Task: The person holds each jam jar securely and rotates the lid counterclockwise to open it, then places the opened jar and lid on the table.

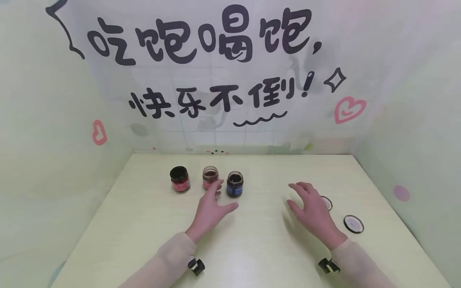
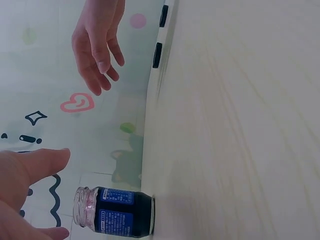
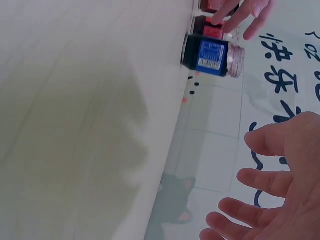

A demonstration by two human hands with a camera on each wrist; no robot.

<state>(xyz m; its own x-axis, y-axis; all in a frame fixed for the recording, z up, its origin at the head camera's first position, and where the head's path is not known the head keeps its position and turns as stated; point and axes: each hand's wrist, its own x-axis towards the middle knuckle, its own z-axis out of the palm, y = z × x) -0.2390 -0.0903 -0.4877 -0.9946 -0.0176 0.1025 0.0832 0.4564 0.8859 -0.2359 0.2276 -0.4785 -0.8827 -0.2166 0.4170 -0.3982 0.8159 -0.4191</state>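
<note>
My left hand [image 1: 210,210] hovers with parted, relaxed fingers just in front of two uncapped glass jars. One is a dark jar with a blue label [image 1: 235,185]; the other is a jar with a pink-red label [image 1: 208,182], partly covered by the fingers in the head view. Farther left stands a third jar [image 1: 179,179], pink-red labelled, with its black lid on. My right hand [image 1: 313,208] is held over the right side of the table, fingers spread and nothing in them. Beside and partly behind it lies one lid [image 1: 327,202], and a second lid [image 1: 353,224] rests to its right, pale inner side up.
The pale wooden table [image 1: 252,248] is bounded by a printed curtain [image 1: 223,136] at the back and by pale walls on both sides. A black wrist strap clip [image 1: 196,266] hangs at the left sleeve, and another clip [image 1: 329,265] at the right.
</note>
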